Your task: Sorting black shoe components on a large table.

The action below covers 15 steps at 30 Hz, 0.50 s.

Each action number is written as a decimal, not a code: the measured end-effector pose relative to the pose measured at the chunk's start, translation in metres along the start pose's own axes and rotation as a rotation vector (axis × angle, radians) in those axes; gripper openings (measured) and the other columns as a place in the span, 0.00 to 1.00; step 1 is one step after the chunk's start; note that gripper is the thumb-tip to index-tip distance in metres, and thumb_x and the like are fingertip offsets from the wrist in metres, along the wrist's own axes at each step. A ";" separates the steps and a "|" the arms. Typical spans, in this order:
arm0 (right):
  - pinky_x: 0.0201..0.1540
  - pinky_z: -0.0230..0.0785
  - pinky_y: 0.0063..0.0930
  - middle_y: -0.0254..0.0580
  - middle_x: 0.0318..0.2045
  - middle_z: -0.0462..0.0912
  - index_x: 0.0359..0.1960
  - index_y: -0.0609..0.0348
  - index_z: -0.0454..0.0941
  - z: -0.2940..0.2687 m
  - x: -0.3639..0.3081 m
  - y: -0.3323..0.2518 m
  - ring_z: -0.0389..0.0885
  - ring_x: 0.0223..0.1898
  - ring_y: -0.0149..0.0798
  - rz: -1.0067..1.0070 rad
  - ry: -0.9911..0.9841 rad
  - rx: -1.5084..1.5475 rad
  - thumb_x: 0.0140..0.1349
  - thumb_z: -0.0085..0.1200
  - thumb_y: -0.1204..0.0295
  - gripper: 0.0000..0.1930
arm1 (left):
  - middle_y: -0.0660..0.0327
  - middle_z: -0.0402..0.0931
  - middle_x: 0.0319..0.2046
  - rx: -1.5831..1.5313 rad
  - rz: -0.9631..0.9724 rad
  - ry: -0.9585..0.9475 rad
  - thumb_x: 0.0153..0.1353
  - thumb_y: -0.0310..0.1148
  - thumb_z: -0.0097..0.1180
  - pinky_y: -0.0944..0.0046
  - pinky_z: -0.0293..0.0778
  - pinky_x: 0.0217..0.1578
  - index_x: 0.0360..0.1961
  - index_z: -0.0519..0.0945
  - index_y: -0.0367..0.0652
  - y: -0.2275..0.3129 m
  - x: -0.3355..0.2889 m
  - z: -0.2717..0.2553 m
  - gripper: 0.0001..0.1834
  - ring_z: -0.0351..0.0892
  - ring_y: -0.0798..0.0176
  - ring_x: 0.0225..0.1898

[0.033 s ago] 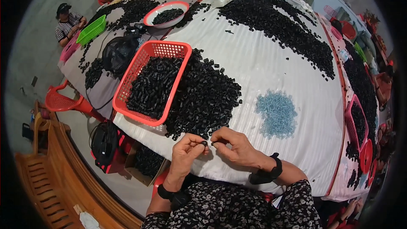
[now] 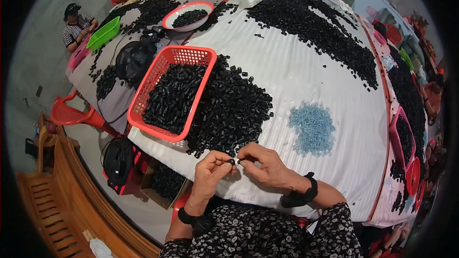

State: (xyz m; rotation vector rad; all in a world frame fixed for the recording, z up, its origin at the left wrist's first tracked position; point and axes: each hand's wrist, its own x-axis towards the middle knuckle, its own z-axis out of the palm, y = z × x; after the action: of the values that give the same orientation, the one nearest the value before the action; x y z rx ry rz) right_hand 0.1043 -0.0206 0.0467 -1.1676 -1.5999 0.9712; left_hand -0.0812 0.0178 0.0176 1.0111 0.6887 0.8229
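Basically, your table point(image 2: 287, 76) has a white cloth over it, w/ a dense pile of small black tubular pcs point(image 2: 229, 105) just ahead of your hands; a red plastic basket point(image 2: 155, 133) full of similar pcs sits beside it on the left, & a patch of clear bluish pcs point(image 2: 312, 129) lies apart on the right; farther back there's a red-rimmed white basin point(image 2: 176, 12) and a green basket point(image 2: 103, 34), w/ a co-worker in a checked shirt point(image 2: 74, 28) seated at far left; a wooden bench point(image 2: 52, 210) stands on the grey floor, lower left.

Your L hand point(image 2: 210, 172) is nearly closed, thumb & index pinching one black ring-like pc point(image 2: 231, 162) near the pile's front edge; your R hand point(image 2: 265, 165) is just beside it, fingers curled, thumb & index tips almost meeting at a dark speck, too small to tell if it's gripped.
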 end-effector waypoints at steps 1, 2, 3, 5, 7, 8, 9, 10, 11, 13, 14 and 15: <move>0.32 0.66 0.24 0.39 0.31 0.73 0.38 0.64 0.72 -0.001 0.001 -0.002 0.73 0.29 0.30 -0.001 0.000 0.000 0.57 0.50 0.77 0.08 | 0.57 0.77 0.31 0.001 0.000 0.000 0.59 0.24 0.52 0.67 0.75 0.35 0.37 0.72 0.35 -0.001 0.000 0.001 0.06 0.77 0.68 0.31; 0.32 0.66 0.23 0.39 0.31 0.73 0.39 0.63 0.72 -0.001 0.003 -0.007 0.73 0.29 0.30 0.033 -0.004 0.006 0.57 0.50 0.77 0.08 | 0.57 0.77 0.31 0.006 -0.001 -0.011 0.59 0.23 0.52 0.68 0.75 0.35 0.38 0.72 0.34 -0.001 0.000 0.001 0.06 0.77 0.68 0.31; 0.32 0.66 0.23 0.39 0.31 0.73 0.39 0.63 0.72 -0.002 0.004 -0.010 0.73 0.30 0.30 0.067 -0.008 0.011 0.57 0.50 0.77 0.08 | 0.58 0.77 0.31 0.012 -0.002 -0.022 0.59 0.23 0.51 0.69 0.75 0.34 0.38 0.72 0.34 -0.001 0.000 0.001 0.06 0.77 0.69 0.31; 0.31 0.67 0.24 0.41 0.30 0.73 0.38 0.64 0.71 -0.001 0.005 -0.014 0.74 0.29 0.31 0.050 -0.024 0.005 0.58 0.48 0.78 0.07 | 0.58 0.77 0.32 0.012 -0.001 -0.029 0.59 0.23 0.51 0.69 0.75 0.34 0.38 0.72 0.34 -0.002 0.000 0.002 0.07 0.77 0.69 0.31; 0.29 0.67 0.25 0.43 0.30 0.73 0.37 0.65 0.69 -0.002 0.006 -0.014 0.75 0.28 0.32 0.033 -0.039 -0.004 0.60 0.46 0.78 0.05 | 0.58 0.77 0.32 0.011 0.001 -0.038 0.59 0.23 0.52 0.70 0.75 0.34 0.39 0.72 0.33 -0.004 0.001 0.002 0.07 0.77 0.69 0.31; 0.29 0.68 0.25 0.44 0.29 0.73 0.37 0.65 0.68 -0.002 0.005 -0.014 0.76 0.29 0.34 0.055 -0.066 -0.020 0.61 0.46 0.78 0.05 | 0.58 0.77 0.32 0.040 -0.012 -0.031 0.59 0.23 0.51 0.70 0.74 0.34 0.39 0.72 0.33 -0.005 0.001 0.001 0.07 0.77 0.69 0.31; 0.30 0.68 0.26 0.46 0.29 0.74 0.38 0.65 0.67 -0.002 0.004 -0.013 0.77 0.29 0.35 0.078 -0.094 -0.036 0.61 0.45 0.77 0.05 | 0.58 0.77 0.32 0.068 -0.025 -0.023 0.59 0.22 0.51 0.70 0.74 0.35 0.39 0.72 0.33 -0.005 0.001 0.001 0.08 0.77 0.70 0.31; 0.30 0.69 0.29 0.49 0.28 0.74 0.37 0.65 0.65 -0.002 0.003 -0.015 0.78 0.29 0.38 0.095 -0.112 -0.030 0.62 0.44 0.77 0.05 | 0.58 0.77 0.31 0.076 -0.023 -0.025 0.59 0.22 0.51 0.71 0.74 0.35 0.39 0.72 0.32 -0.004 0.001 0.003 0.07 0.76 0.70 0.31; 0.30 0.69 0.29 0.49 0.28 0.74 0.37 0.65 0.65 -0.003 0.002 -0.016 0.78 0.29 0.38 0.085 -0.109 -0.032 0.62 0.44 0.77 0.05 | 0.58 0.77 0.31 0.081 -0.014 -0.027 0.59 0.22 0.51 0.71 0.74 0.35 0.39 0.72 0.32 -0.006 0.000 0.004 0.07 0.76 0.70 0.31; 0.30 0.70 0.30 0.51 0.29 0.75 0.37 0.65 0.64 -0.003 0.001 -0.018 0.80 0.31 0.41 0.131 -0.157 -0.039 0.63 0.42 0.77 0.04 | 0.61 0.77 0.31 0.087 0.000 -0.025 0.60 0.23 0.52 0.76 0.73 0.33 0.39 0.72 0.33 -0.011 0.000 0.004 0.07 0.76 0.74 0.31; 0.29 0.70 0.33 0.49 0.28 0.72 0.36 0.64 0.63 0.000 0.000 -0.013 0.78 0.30 0.44 0.043 -0.125 -0.082 0.61 0.45 0.78 0.05 | 0.61 0.77 0.30 0.066 -0.007 -0.010 0.59 0.22 0.53 0.76 0.73 0.33 0.37 0.73 0.33 -0.009 0.001 0.007 0.06 0.76 0.74 0.31; 0.29 0.70 0.33 0.49 0.28 0.72 0.36 0.64 0.63 0.002 0.000 -0.010 0.78 0.30 0.44 0.039 -0.123 -0.085 0.61 0.45 0.78 0.05 | 0.61 0.77 0.30 0.067 -0.002 -0.013 0.59 0.22 0.53 0.76 0.73 0.33 0.37 0.73 0.33 -0.009 0.003 0.008 0.06 0.76 0.74 0.31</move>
State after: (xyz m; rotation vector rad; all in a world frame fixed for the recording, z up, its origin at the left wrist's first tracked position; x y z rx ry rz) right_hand 0.1003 -0.0237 0.0558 -1.2208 -1.7361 1.0254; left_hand -0.0710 0.0137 0.0117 1.0753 0.7098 0.7946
